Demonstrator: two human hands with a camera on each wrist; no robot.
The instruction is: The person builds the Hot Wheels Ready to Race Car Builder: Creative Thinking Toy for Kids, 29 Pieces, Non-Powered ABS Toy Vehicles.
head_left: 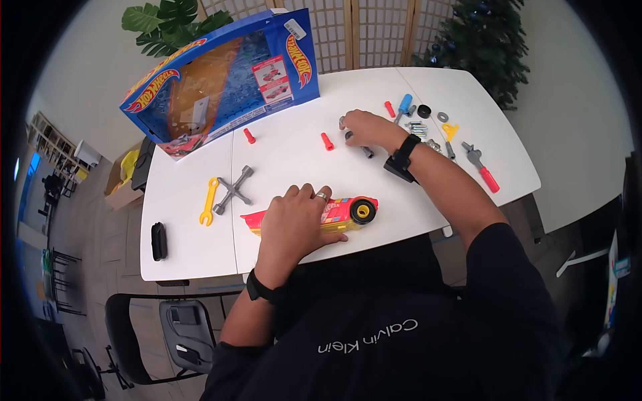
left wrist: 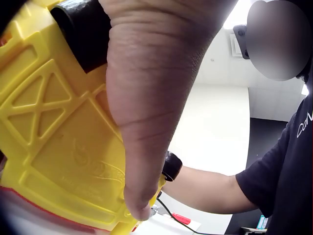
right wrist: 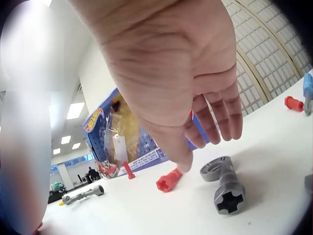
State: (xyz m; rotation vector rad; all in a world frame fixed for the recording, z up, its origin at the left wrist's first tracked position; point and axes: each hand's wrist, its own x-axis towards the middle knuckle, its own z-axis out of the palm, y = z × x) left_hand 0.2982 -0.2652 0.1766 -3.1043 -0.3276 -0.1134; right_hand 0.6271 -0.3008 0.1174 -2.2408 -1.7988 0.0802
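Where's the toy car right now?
In the head view, the toy car is at the table's near edge, gripped by the left hand, right of the grey cross-shaped wrench.

Red-and-yellow toy race car (head_left: 339, 214) on its side, gripped by the left hand (head_left: 294, 217), black wheel (head_left: 363, 211) up, gray tool (right wrist: 227, 181) with cross-notched socket (right wrist: 230, 200) on the table (head_left: 287, 157) below the right hand (head_left: 370, 129)

From my end: likely an office or shared workroom. My right wrist view catches lit ceiling panels (right wrist: 76, 111) receding down a long room. Head view: black chair (head_left: 122, 337), packed shelving (head_left: 55, 139), lattice folding screen (head_left: 329, 37), leafy plant (head_left: 170, 28) and Christmas tree (head_left: 480, 57) around a white tabletop (head_left: 190, 257).
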